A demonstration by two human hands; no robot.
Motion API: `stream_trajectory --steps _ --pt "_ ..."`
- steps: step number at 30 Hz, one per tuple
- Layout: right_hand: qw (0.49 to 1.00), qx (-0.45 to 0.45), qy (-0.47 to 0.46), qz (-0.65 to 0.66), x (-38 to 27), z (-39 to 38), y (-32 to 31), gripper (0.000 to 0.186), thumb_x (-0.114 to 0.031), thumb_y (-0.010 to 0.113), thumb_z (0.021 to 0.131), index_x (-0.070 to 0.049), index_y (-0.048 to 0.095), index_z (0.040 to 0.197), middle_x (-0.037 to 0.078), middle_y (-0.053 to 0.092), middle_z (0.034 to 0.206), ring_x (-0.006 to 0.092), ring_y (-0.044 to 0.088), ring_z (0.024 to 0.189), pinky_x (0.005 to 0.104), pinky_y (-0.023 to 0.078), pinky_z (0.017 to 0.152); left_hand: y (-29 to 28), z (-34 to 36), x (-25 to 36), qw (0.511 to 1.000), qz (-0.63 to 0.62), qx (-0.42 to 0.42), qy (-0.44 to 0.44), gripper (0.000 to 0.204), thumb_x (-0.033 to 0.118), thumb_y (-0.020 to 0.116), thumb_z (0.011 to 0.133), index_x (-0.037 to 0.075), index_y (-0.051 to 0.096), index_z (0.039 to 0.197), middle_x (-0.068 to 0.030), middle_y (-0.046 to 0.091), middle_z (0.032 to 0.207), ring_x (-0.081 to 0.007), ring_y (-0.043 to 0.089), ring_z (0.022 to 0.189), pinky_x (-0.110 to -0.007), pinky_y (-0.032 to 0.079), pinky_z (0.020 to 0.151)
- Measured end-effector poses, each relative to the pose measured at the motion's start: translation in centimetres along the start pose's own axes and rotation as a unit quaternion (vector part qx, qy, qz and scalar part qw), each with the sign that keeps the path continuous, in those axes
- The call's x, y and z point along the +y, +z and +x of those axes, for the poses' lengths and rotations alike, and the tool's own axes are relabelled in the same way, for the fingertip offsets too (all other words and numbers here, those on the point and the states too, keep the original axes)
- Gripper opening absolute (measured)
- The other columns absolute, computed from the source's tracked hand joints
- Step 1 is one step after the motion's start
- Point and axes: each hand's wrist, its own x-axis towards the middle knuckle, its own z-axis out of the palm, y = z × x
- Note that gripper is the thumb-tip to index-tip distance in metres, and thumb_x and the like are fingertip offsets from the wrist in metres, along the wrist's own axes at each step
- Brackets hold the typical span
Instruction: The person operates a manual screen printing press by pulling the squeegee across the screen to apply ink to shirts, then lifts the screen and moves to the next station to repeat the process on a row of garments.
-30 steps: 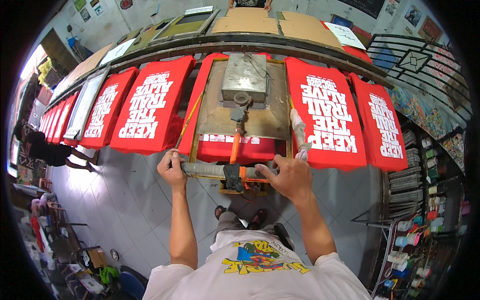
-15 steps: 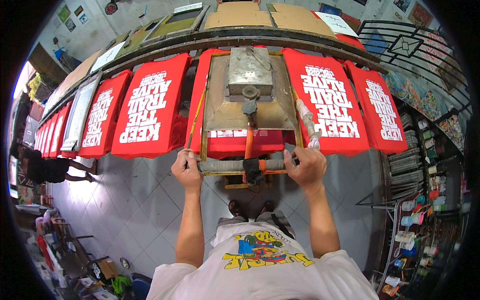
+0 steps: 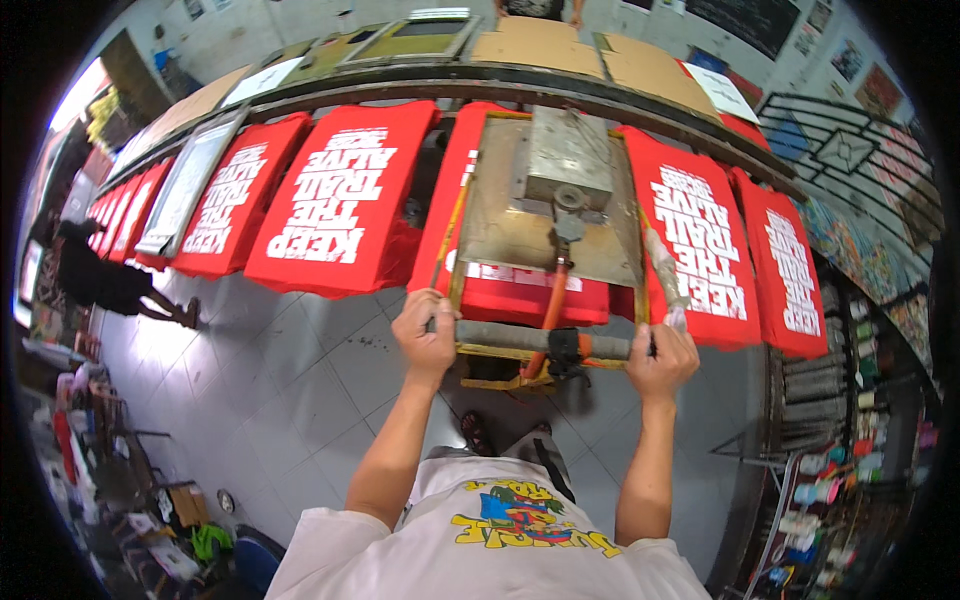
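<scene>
Head view: metal plate (image 3: 478, 225) over a red shirt (image 3: 495, 297)

- White T-shirt (image 3: 430, 555), printed in colours, worn by the person: nearest.
- Left hand (image 3: 425, 330): fingers curled around the left end of a grey-wrapped bar (image 3: 497, 338).
- Right hand (image 3: 662, 358): likewise closed around its right end.
- Orange lever (image 3: 556, 295): from the bar's black-bound middle toward the plate.
- Plate: metal box (image 3: 568, 155) on top; white lettering shows past the near edge; contact with the shirt below cannot be told.
- Lettered shirts (image 3: 340, 200), red: in a row on both sides.
- Dark rail (image 3: 460, 82): behind the row.
- Cardboard sheets (image 3: 540, 50): beyond the rail.
- Another person (image 3: 537, 8), partly shown: farther back.
</scene>
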Motion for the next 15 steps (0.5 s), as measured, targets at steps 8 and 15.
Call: stream_trajectory --steps 8,15 --pt "0.997 0.054 -0.046 0.019 -0.47 0.49 0.34 0.031 -0.012 0.062 0.092 -0.004 0.049 0.064 0.015 0.048 0.061 0.0367 0.048 0.055 0.0456 0.033 0.054 0.00 -0.13 -0.81 1.000 0.006 0.008 0.023 0.020 0.000 0.067 0.086 0.002 0.061 0.068 -0.0119 0.060 0.066 -0.0302 0.061 0.067 -0.038 0.050 0.070" --pt "0.998 0.056 -0.041 0.001 0.46 -0.31 0.87 0.033 -0.013 0.060 0.094 -0.004 0.048 0.064 0.015 0.047 0.060 0.0367 0.045 0.053 0.0457 0.032 0.054 -0.05 -0.05 -0.75 0.999 0.008 0.011 0.035 0.021 0.003 0.069 0.086 0.002 0.059 0.068 -0.0128 0.059 0.066 -0.0328 0.060 0.066 -0.039 0.048 0.066"
